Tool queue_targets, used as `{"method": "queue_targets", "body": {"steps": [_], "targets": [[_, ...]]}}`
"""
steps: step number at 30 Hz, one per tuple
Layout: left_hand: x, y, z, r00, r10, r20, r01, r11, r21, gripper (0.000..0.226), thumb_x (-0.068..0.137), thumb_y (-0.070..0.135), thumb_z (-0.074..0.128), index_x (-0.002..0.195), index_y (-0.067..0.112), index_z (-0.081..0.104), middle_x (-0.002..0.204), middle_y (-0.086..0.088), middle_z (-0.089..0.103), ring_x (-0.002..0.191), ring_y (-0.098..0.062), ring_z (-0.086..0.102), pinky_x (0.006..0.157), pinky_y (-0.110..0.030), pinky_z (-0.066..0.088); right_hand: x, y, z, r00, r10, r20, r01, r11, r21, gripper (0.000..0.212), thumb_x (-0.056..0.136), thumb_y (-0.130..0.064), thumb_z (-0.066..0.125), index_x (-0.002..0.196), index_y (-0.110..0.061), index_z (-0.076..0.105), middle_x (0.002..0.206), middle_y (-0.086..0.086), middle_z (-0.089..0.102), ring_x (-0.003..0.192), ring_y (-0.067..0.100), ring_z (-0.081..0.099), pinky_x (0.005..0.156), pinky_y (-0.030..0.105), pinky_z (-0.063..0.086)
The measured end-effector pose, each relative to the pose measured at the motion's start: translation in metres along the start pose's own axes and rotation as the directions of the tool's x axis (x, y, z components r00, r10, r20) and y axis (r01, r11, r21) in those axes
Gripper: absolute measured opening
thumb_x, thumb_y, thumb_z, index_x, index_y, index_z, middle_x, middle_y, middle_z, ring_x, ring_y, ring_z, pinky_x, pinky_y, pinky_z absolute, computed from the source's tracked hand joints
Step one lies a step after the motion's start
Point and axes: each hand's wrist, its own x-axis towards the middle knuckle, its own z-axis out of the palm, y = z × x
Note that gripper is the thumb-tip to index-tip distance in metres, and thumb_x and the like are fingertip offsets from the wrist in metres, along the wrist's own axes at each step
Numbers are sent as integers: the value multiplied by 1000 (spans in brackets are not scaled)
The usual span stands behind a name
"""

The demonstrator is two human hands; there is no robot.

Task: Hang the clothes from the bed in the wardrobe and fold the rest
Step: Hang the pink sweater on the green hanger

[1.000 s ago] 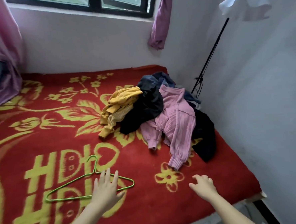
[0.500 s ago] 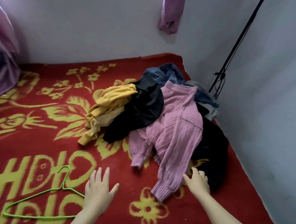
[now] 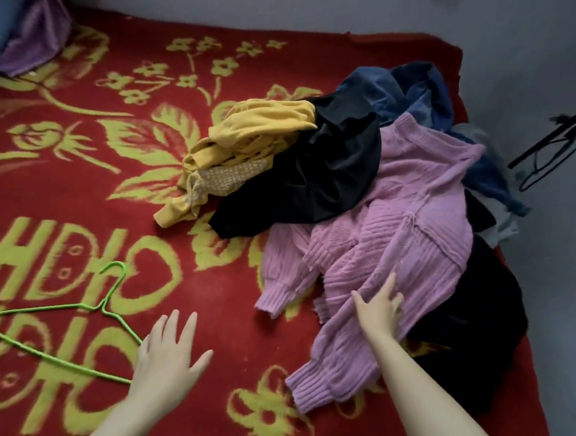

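**Bed inspection: clothes heaped, 1 hanger out, right hand on pink sweater**

1. Bed [image 3: 218, 316]: covered by a red blanket with yellow-green flowers and letters. It stands in a corner against a grey wall [image 3: 554, 285].

2. Clothes: all lie in 1 heap on the right half of the bed, none folded. A yellow garment [image 3: 251, 142] is at the left of the heap. A black garment [image 3: 321, 172] overlaps it and also overlaps the upper part of the pink sweater [image 3: 398, 231]. A blue garment [image 3: 410, 92] lies at the far side. A second black garment [image 3: 472, 328] lies under the sweater's right edge, at the bed's edge. The sweater is spread towards the person, 1 cuff pointing to the near edge.

3. Hanger: 1 green hanger [image 3: 51, 336] lies flat on the blanket at near left, well apart from the heap, with nothing on it.

4. Hands: the left hand [image 3: 168, 355] is wide, fingers spread, palm down over the blanket just beside the hanger's near end; contact cannot be told. The right hand [image 3: 380, 308] rests on the pink sweater, thumb and forefinger out, the other fingers bent; whether they hold the knit cannot be told.

5. Other: a purple curtain [image 3: 36, 34] hangs at far left; a black rod [image 3: 551, 137] leans at right.
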Motion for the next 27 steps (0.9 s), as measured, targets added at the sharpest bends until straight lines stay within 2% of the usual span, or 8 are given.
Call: {"method": "queue_targets", "body": {"steps": [5,8,12,15,18,21,24,27], "targets": [[28,-3,14,998,48,-43,-43,993,111,74,93,62,23,150,26,-8,158,-5,-7,145,-22,-8,116,-36,6,61,-13,10,991,20,-129,-31,996,-86,98,82,-44,66,150,-16,1,150,29,10,132,46,26,104,50,30],[35,-3,28,1000,1,-30,1,998,56,74,92,63,25,150,26,-3,158,-5,-1,145,-22,-3,116,-35,8,75,-6,24,988,-4,-155,-10,996,-85,88,87,-32,62,150,-9,5,150,28,13,134,44,25,106,47,28],[22,6,36,998,58,7,-58,998,20,73,92,58,37,151,24,8,158,-9,6,145,-25,2,115,-39,11,65,19,24,977,25,-212,-10,997,73,57,90,1,45,145,-2,27,137,29,42,123,42,43,99,40,32],[13,15,29,995,97,40,-100,992,76,73,93,60,32,151,27,3,158,-8,1,146,-24,-1,115,-39,10,37,48,1,961,77,-265,-44,991,130,53,92,0,43,144,-6,33,122,36,52,109,49,51,89,42,38],[13,26,18,991,126,47,-130,988,78,73,93,61,27,150,30,-5,159,-6,-5,145,-22,-5,115,-37,9,-4,77,-10,947,78,-313,-27,986,165,58,89,5,44,145,-8,33,120,38,53,102,52,55,83,44,42],[6,43,2,981,191,30,-191,982,-4,74,92,62,29,150,29,-4,159,-5,-4,146,-21,-4,115,-35,11,-59,98,-16,935,71,-347,-7,983,184,61,82,14,47,140,-5,40,113,39,57,91,53,59,77,46,44],[-13,63,-13,963,266,49,-255,953,-165,76,92,61,34,151,27,0,159,-4,-1,146,-20,0,115,-33,13,-119,96,-13,934,-45,-355,114,978,177,55,75,22,52,127,6,52,103,37,62,80,52,63,68,46,51],[-36,83,-26,939,318,129,-253,895,-366,80,92,57,41,151,20,3,159,-9,1,145,-22,4,115,-33,15,-177,81,-2,883,-225,-413,308,940,146,53,52,32,62,103,16,64,83,29,69,61,41,67,45,31,48]]}}
